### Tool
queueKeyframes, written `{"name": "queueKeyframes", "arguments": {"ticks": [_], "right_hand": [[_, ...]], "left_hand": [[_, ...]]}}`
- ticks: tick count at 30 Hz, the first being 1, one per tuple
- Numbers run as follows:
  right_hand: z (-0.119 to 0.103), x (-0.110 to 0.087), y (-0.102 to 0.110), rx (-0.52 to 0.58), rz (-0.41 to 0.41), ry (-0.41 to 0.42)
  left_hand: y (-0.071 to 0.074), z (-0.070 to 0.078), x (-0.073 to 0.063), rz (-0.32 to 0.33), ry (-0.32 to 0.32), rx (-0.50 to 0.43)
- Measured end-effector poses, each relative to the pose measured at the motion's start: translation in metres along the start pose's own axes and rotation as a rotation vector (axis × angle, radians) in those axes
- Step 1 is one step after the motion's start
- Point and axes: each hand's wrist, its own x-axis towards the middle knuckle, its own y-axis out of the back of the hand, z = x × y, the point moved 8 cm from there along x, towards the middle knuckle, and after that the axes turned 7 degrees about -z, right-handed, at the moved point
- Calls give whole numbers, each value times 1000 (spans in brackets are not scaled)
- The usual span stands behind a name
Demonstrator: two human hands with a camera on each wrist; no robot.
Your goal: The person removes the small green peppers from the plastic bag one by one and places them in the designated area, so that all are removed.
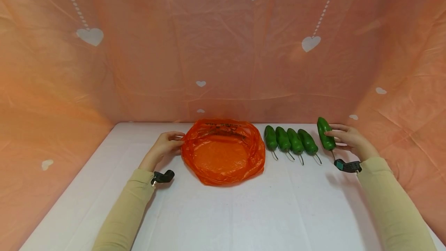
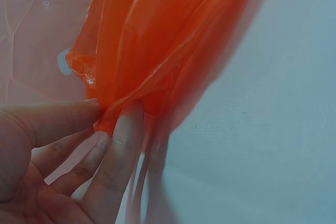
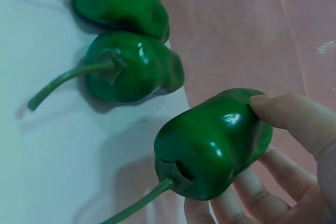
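An orange plastic bag [image 1: 220, 162] lies with its mouth spread wide in the middle of the table. At its left rim my left hand [image 1: 166, 144] pinches the thin film between thumb and forefinger, as the bag edge [image 2: 152, 40] in the left wrist view shows. My right hand [image 1: 353, 140] holds a green pepper [image 1: 325, 134] by its sides, thumb across it and fingers behind, stem pointing down toward me. The right wrist view shows this pepper [image 3: 210, 145] raised off the table, its shadow below.
Several more green peppers [image 1: 294, 141] lie in a row between the bag and my right hand, stems toward me. The white table [image 1: 244, 216] ends at the back against an orange curtain [image 1: 223, 49] with white hearts, which also hangs on both sides.
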Motion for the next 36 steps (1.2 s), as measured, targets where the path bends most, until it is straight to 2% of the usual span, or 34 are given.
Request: {"name": "queueKeyframes", "arguments": {"ticks": [3,9,16,21,30,36], "right_hand": [[9,4,5,43,6,-2],[19,7,4,60,30,-41],[16,3,-6,-42,15,-77],[14,1,-12,-76,17,-112],[15,3,-13,-75,19,-108],[17,6,-16,-92,29,-143]], "left_hand": [[0,-1,0,10,11,12],[1,-1,1,8,21,10],[1,2,0,3,16,13],[2,1,-1,11,40,20],[2,-1,0,3,46,7],[2,-4,1,9,64,0]]}}
